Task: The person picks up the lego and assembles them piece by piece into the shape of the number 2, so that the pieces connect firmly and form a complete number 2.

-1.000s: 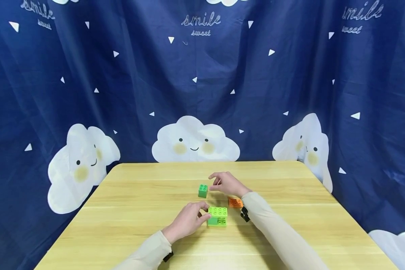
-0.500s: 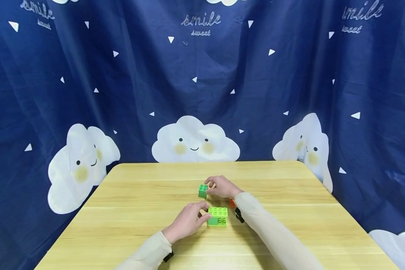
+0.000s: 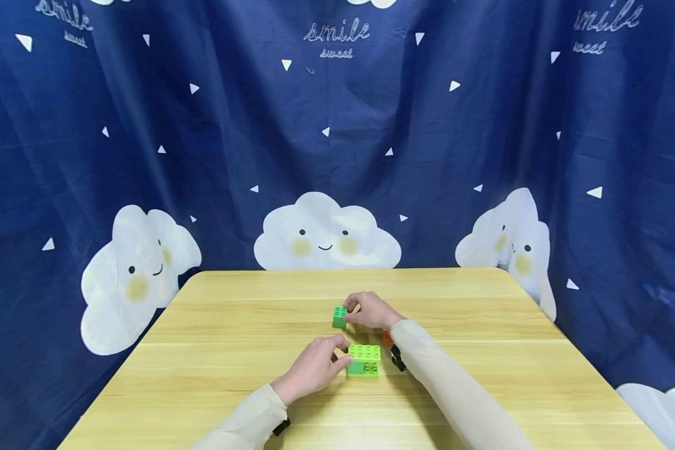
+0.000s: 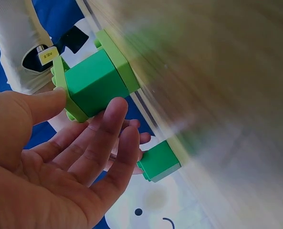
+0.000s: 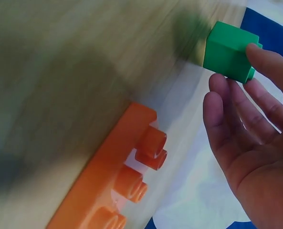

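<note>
On the right hand (image 3: 369, 310), the thumb and fingertips pinch a small green block (image 3: 339, 319) at the hand's nine o'clock; its studs face up, and it stands upright at the table. The left hand (image 3: 313, 365) has its fingers curved, thumb and fingertips gripping the left end of a toy stack (image 3: 364, 353) at its three o'clock. That stack has a lime block on top and another at the bottom, with a green one between them at the left end.

Taking the stack as the dial's centre, the small green block sits at eleven, apart from it, and an orange block (image 5: 103, 174) near half past one, partly hidden by the right sleeve (image 3: 450, 381). Around them spreads the wooden table (image 3: 230, 337); beyond twelve hangs a blue curtain (image 3: 337, 156) with smiling clouds.
</note>
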The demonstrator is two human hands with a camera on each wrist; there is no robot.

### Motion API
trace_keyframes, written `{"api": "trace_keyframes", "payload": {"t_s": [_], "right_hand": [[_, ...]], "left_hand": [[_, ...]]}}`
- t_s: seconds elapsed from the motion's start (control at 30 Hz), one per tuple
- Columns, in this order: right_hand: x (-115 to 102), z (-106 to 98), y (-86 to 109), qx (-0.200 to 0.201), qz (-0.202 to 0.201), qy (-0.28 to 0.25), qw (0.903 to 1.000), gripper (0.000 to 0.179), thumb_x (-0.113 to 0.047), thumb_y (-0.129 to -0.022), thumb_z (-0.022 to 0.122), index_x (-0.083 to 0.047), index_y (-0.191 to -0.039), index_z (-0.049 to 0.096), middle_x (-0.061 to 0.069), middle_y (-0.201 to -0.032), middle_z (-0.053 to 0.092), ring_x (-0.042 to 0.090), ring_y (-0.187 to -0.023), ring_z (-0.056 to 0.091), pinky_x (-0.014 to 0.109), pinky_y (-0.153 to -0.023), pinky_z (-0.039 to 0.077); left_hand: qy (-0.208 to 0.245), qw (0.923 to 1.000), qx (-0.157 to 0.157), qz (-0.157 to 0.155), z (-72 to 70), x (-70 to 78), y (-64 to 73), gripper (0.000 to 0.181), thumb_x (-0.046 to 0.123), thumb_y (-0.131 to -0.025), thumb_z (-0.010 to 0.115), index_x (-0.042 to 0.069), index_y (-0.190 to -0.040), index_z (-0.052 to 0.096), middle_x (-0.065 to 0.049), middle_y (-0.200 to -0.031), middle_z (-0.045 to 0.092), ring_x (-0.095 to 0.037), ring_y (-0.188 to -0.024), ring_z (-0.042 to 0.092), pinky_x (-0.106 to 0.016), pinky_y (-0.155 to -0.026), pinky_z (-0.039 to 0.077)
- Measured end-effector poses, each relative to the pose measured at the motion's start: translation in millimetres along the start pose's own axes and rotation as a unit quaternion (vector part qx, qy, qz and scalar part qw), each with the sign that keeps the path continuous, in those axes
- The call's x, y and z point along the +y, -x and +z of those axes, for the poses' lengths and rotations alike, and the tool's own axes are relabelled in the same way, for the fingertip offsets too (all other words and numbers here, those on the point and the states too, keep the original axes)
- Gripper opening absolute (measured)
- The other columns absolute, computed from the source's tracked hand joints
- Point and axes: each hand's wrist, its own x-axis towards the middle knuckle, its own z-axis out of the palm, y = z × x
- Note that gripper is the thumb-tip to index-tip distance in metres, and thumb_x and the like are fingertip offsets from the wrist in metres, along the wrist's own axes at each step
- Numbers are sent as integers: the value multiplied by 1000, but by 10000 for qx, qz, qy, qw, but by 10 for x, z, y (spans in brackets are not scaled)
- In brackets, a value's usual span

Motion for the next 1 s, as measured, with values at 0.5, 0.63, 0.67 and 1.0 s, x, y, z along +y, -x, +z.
{"api": "trace_keyframes", "payload": {"t_s": [0.5,0.63,0.67,1.0], "right_hand": [[-5,-7,32,12,113,20,9999,23,-25,-86,75,-13,-104,68,-1,-97,66,15,-90,63,34,-80,54],[19,-23,53,22,69,-46,10000,23,-25,-87,75,-13,-104,68,-1,-96,67,15,-89,64,34,-79,55],[26,-30,60,35,32,-56,10000,23,-24,-86,75,-13,-104,68,0,-96,67,15,-89,65,34,-79,55],[64,-110,178,196,-192,-159,9995,26,-22,-88,72,-14,-113,67,0,-97,67,15,-86,66,32,-79,55]], "left_hand": [[62,10000,-24,17,2,-7,8,25,27,-95,65,9,-112,66,-6,-110,71,-1,-74,63,-19,-65,52],[84,10000,-37,-10,0,-7,13,26,27,-95,65,8,-113,66,-7,-111,71,-1,-74,63,-19,-65,52],[91,9999,-43,-30,1,-7,14,26,27,-95,65,8,-114,66,-7,-111,71,-1,-74,63,-19,-65,52],[4,10000,58,27,8,-2,2,25,26,-94,66,7,-111,66,-8,-111,71,-1,-74,63,-18,-65,52]]}}
